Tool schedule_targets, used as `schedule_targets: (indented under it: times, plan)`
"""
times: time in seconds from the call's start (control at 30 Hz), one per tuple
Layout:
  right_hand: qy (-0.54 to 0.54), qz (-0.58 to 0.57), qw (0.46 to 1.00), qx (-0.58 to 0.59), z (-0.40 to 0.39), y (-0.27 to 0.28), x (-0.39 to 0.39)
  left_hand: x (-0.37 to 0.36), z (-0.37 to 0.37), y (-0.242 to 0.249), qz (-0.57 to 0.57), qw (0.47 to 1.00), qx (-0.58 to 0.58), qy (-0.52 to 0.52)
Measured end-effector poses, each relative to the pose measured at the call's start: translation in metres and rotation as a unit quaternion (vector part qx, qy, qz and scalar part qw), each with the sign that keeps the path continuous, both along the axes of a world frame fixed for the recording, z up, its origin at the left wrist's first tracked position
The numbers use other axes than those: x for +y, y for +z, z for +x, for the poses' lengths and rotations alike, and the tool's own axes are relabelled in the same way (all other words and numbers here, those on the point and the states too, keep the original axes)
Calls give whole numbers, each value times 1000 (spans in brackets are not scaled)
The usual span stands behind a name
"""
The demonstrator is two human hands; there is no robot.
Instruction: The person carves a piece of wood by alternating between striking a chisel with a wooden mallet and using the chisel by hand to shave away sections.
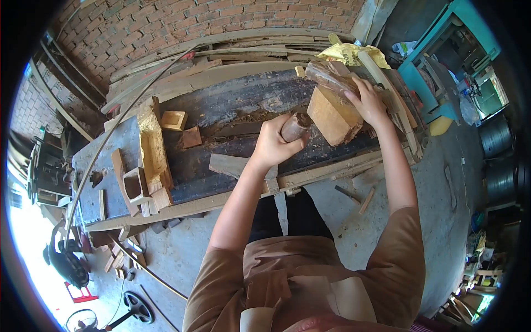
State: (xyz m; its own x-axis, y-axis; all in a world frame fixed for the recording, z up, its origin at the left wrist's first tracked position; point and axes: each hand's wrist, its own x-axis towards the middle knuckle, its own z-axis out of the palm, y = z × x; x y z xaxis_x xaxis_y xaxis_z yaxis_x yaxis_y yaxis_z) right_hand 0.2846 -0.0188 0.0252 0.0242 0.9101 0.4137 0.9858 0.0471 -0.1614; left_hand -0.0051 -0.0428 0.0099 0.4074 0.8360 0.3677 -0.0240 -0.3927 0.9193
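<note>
My left hand (pixel 272 143) is closed in a fist around a thick, round wooden handle (pixel 297 126), its worn end facing up toward me. Whatever is at the handle's lower end is hidden. My right hand (pixel 368 101) is on a rough brown piece of wood (pixel 331 77), with thumb and fingers gripping its near end. Below that piece, a large pale wooden block (pixel 332 119) sits tilted on the dark workbench (pixel 238 102). A flat, curved offcut (pixel 228 164) lies by my left wrist.
On the bench's left are a long hollowed wooden trough (pixel 154 149), a small open wooden box (pixel 134 185), a square wooden tray (pixel 174 120) and a small brown block (pixel 192 136). A yellow sack (pixel 357 53) and long planks lie at the back. Wood strips litter the floor.
</note>
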Motion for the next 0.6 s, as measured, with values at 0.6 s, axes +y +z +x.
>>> schedule_targets:
  times: [0.6]
  plan:
    - [247,57,623,740,-167,-7,-42,29,-84,-54,86,939,332,-27]
